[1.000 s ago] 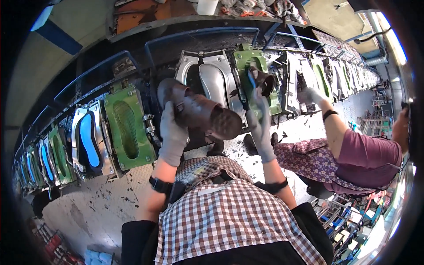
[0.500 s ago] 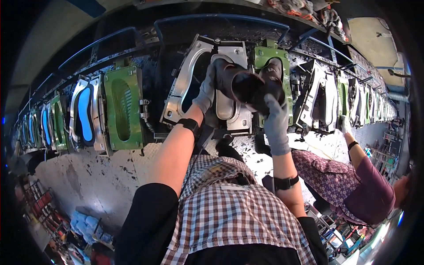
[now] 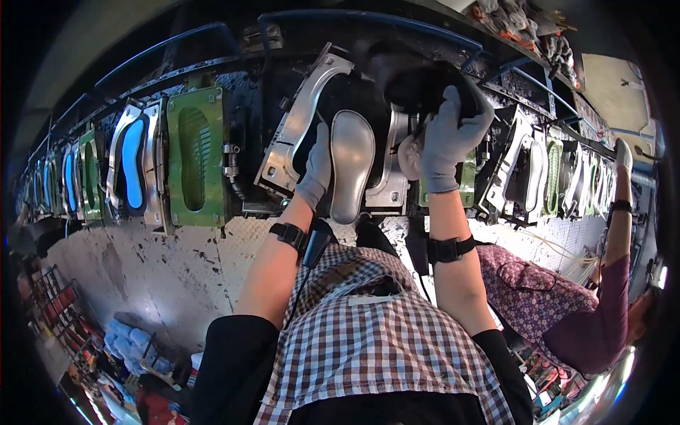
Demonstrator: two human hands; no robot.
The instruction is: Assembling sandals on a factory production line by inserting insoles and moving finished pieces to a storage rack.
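Note:
My left hand (image 3: 316,171), in a grey glove, points its straight fingers up along the left edge of a bare metal shoe last (image 3: 352,170) with its sole face up. Whether it presses on the last I cannot tell. On either side of the last lie the silver halves of an open mould (image 3: 289,134). Gloved too, my right hand (image 3: 453,138) is closed around dark footwear (image 3: 418,81), apparently a boot, up and right of the last. Motion and shadow blur its outline. A pale rounded piece (image 3: 410,157) shows beside my right wrist.
A green sole mould (image 3: 197,156) stands to the left, next to a silver mould with a blue insert (image 3: 132,163). More moulds (image 3: 520,159) line the right. A co-worker in a purple top (image 3: 584,326) stands close on the right, one arm (image 3: 620,212) raised. A blue rail (image 3: 368,20) runs behind.
The dark footwear has moved up and right with my right hand, off the silver mould. My left hand has let go and come down beside the last. The co-worker's arm has risen.

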